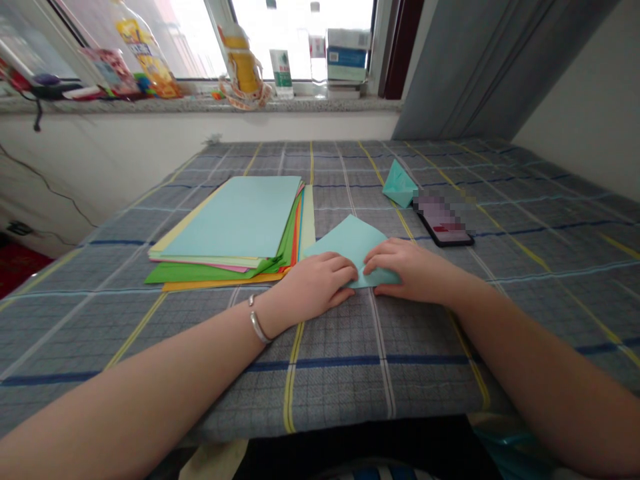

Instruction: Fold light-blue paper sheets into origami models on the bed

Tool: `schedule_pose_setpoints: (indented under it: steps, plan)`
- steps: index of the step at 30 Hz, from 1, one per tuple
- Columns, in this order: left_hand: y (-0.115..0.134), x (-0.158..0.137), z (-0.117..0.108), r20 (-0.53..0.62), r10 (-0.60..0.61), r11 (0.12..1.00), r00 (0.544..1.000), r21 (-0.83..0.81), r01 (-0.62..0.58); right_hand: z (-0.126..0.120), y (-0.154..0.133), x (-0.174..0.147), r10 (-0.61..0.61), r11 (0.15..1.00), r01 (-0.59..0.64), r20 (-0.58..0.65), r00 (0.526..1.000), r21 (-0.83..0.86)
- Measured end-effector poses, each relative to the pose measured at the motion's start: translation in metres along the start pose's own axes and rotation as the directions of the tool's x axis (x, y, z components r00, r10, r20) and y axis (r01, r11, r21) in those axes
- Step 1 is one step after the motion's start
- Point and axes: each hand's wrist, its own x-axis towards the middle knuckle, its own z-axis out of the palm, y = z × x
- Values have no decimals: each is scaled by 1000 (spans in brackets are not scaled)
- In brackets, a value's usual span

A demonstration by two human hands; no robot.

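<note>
A light blue sheet of paper (349, 235), folded with a peak at its far side, lies on the checked cloth in front of me. My left hand (323, 280), with a silver bracelet at the wrist, holds the near left edge, fingers curled over it and thumb at the edge. On the near right edge, my right hand (400, 267) has its fingers bent over the paper and its thumb close to the cloth. Fingers of both hands cover part of the near edge, so the fold there is partly hidden.
Left of my hands lies a stack of coloured paper (235, 217). Beyond my right hand are a small teal folded paper piece (399, 185) and a phone (445, 220). Bottles, a box (346, 55) and other items line the windowsill (190, 105). The table's near edge runs before me.
</note>
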Motion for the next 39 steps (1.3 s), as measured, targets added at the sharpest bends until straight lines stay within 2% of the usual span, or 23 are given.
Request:
schedule_pose_setpoints:
  steps: [3, 8, 12, 16, 23, 31, 39]
  plan:
    - [1, 2, 0, -12, 14, 997, 1000, 83, -13, 0, -7, 4, -6, 996, 6, 7, 1000, -84]
    - [-1, 4, 1, -104, 18, 984, 994, 177, 1, -1, -17, 7, 87, 974, -94, -43, 995, -205]
    - [-4, 8, 3, -223, -18, 973, 975, 221, 68, 3, -22, 12, 117, 944, -155, -143, 983, -291]
    - [-11, 16, 8, -293, -60, 953, 954, 268, 143, 9, -20, 20, 110, 931, -175, -211, 971, -321]
    - [-21, 29, 13, -315, 2, 933, 949, 342, 111, 16, -12, 24, 172, 925, -252, -276, 946, -285]
    - [-22, 27, 10, -275, 38, 923, 961, 377, 72, 11, -9, 19, 181, 933, -256, -289, 940, -251]
    - [-27, 29, 17, -392, -140, 958, 909, 179, 224, 1, 8, 6, 236, 937, -327, -473, 849, -119]
